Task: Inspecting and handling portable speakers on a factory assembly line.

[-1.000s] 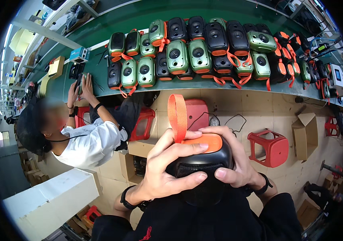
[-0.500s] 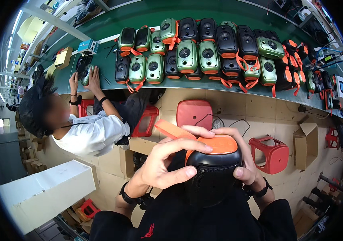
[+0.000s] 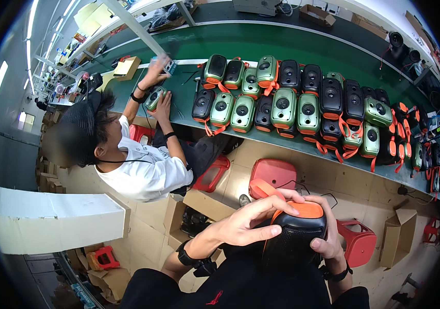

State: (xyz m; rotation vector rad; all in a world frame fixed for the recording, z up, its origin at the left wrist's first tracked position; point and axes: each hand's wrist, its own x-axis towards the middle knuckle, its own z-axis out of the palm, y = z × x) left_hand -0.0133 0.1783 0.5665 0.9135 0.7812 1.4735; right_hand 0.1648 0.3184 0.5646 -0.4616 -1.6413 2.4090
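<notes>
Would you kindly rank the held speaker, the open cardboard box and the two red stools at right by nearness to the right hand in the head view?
1. Held speaker: touching the right hand.
2. Near red stool: just right of that hand.
3. Open cardboard box: farther right.
4. Far red stool: far right, past the box.

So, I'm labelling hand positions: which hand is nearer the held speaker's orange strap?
Left. The left hand is close beside the orange strap; the right hand holds the black speaker on its opposite side, farther away.
</notes>
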